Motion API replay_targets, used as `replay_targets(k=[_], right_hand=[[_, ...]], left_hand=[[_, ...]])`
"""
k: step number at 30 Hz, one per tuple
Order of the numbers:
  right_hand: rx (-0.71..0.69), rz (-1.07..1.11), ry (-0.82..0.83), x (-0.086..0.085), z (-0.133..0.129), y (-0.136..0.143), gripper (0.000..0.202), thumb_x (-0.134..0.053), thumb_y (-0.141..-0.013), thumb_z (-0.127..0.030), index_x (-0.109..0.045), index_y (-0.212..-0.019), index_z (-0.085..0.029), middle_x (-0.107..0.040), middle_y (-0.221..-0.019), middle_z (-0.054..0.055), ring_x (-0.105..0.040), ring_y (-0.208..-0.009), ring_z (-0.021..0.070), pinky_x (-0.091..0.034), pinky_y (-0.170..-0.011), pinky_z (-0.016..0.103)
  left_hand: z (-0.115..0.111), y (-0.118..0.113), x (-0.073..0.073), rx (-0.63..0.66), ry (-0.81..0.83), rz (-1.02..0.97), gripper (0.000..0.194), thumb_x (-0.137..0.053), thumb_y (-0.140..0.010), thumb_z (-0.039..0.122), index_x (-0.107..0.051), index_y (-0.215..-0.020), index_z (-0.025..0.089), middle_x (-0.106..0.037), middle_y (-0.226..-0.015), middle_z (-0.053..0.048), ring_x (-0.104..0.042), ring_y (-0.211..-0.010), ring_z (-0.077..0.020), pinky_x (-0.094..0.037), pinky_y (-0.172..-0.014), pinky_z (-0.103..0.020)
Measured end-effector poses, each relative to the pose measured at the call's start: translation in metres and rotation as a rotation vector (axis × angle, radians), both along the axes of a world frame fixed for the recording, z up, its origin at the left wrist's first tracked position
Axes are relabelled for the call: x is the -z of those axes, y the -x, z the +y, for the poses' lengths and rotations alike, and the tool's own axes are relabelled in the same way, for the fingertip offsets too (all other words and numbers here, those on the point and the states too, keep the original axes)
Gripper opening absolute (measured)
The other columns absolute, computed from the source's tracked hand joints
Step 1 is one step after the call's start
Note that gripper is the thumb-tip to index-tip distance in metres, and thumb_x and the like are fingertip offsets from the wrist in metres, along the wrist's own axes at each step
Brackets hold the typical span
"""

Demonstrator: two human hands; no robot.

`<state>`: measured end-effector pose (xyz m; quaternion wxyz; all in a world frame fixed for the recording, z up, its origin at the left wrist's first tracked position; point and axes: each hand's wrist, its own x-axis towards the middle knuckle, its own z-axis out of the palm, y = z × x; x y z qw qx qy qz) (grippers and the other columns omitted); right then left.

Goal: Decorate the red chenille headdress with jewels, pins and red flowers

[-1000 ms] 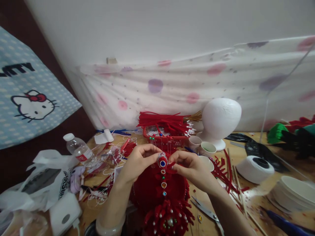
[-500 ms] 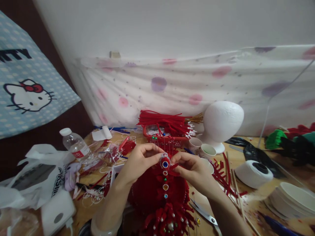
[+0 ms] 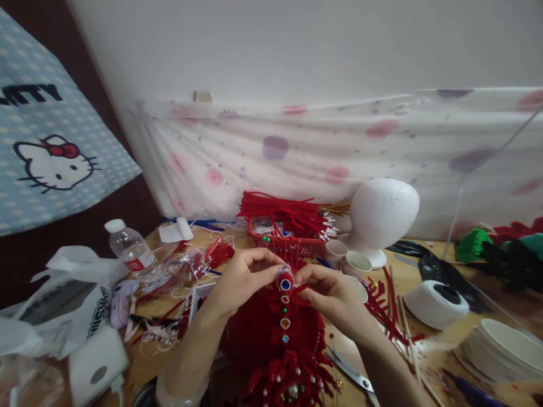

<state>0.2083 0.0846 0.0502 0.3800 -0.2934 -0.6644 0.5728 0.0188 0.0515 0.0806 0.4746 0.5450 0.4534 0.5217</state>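
Red headpiece (image 3: 274,328): Velvety and rounded, it sits low at center, between a person's forearms, a column of gems down its middle: dark blue, a pale-rimmed ring, green, amber, light blue.
Flower (image 3: 292,381): Red, looped petals dotted with white and green beads fill the near side.
Left hand (image 3: 244,280): Thumb and forefinger pinch the top of the gem column, beside the blue stone.
Right hand (image 3: 328,288): Bent fingers and thumb close on a red strip just beside that stone.
Blocked view: Hands and wrists cover the upper sides of the piece; its underside is hidden.
Behind: Red stems (image 3: 275,204) lie across a red basket (image 3: 307,241), left of a white foam head (image 3: 384,212) and paper cups (image 3: 358,261).
Right side: Open scissors (image 3: 354,373), a white thread cone (image 3: 433,308) and stacked tubs (image 3: 504,347).
Left side: A water bottle (image 3: 132,249), plastic bag (image 3: 80,294) and white device (image 3: 97,364).
Surface and room: Cluttered wooden table (image 3: 153,362), spotted sheet (image 3: 246,141) along a pale wall (image 3: 297,45), cartoon-cat cloth (image 3: 63,152) at left.
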Motion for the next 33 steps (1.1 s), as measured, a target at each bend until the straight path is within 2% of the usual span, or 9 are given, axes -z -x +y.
replay_targets(k=[11,17,23,26,29,31,33], right_hand=[[-0.016,0.060,0.054,-0.002,-0.001,0.002,0.012,-0.077,-0.076,-0.027,-0.069,-0.080,-0.019,-0.069,-0.071,-0.002,-0.061,-0.063,0.0077,-0.049,-0.062,0.018],[0.001,0.034,-0.017,-0.006,-0.002,0.002,0.007,-0.073,-0.076,-0.022,-0.073,-0.083,-0.019,-0.073,-0.078,0.000,-0.064,-0.068,0.0102,-0.051,-0.065,0.022],[0.009,0.051,-0.051,-0.008,-0.003,0.003,0.003,-0.071,-0.077,-0.020,-0.072,-0.079,-0.019,-0.073,-0.075,0.000,-0.063,-0.066,0.0114,-0.050,-0.062,0.023],[0.019,0.033,-0.073,-0.008,-0.003,0.002,0.004,-0.069,-0.078,-0.018,-0.073,-0.081,-0.019,-0.073,-0.078,0.001,-0.062,-0.069,0.0120,-0.048,-0.063,0.024],[0.018,0.020,-0.079,-0.008,-0.003,0.001,0.004,-0.070,-0.080,-0.021,-0.073,-0.081,-0.019,-0.073,-0.078,0.001,-0.062,-0.071,0.0125,-0.048,-0.063,0.024],[0.011,0.017,-0.065,-0.009,-0.003,0.001,0.005,-0.071,-0.081,-0.023,-0.072,-0.081,-0.018,-0.073,-0.077,0.001,-0.062,-0.070,0.0124,-0.048,-0.062,0.023],[-0.001,0.022,-0.046,-0.010,-0.003,0.001,0.004,-0.072,-0.081,-0.023,-0.072,-0.081,-0.018,-0.072,-0.076,0.001,-0.063,-0.068,0.0121,-0.048,-0.061,0.023]], left_hand=[[0.000,0.003,0.004,0.020,0.011,-0.018,0.008,-0.073,-0.075,0.024,-0.072,-0.079,0.017,-0.070,-0.075,0.001,-0.061,-0.069,-0.0104,-0.047,-0.068,-0.022],[-0.002,0.003,0.002,0.028,0.003,-0.024,0.005,-0.074,-0.075,0.023,-0.073,-0.077,0.018,-0.071,-0.073,0.002,-0.061,-0.066,-0.0100,-0.048,-0.064,-0.021],[-0.002,0.002,0.002,0.037,0.033,-0.044,0.002,-0.074,-0.078,0.022,-0.074,-0.078,0.020,-0.071,-0.074,0.003,-0.061,-0.066,-0.0089,-0.048,-0.065,-0.019],[-0.003,0.002,0.003,-0.003,0.043,-0.039,0.012,-0.076,-0.079,0.031,-0.073,-0.077,0.020,-0.071,-0.074,0.002,-0.061,-0.067,-0.0106,-0.049,-0.066,-0.021],[-0.005,0.002,0.002,-0.042,0.085,-0.038,0.032,-0.067,-0.085,0.050,-0.073,-0.079,0.019,-0.070,-0.074,0.000,-0.063,-0.070,-0.0137,-0.050,-0.069,-0.024],[-0.010,0.001,0.001,-0.069,0.079,-0.011,0.042,-0.060,-0.086,0.059,-0.074,-0.086,0.020,-0.071,-0.082,-0.003,-0.065,-0.078,-0.0165,-0.051,-0.073,-0.026],[-0.019,0.001,0.000,-0.112,0.034,0.035,0.043,-0.065,-0.082,0.060,-0.073,-0.097,0.021,-0.071,-0.095,-0.004,-0.065,-0.091,-0.0194,-0.051,-0.080,-0.027]])
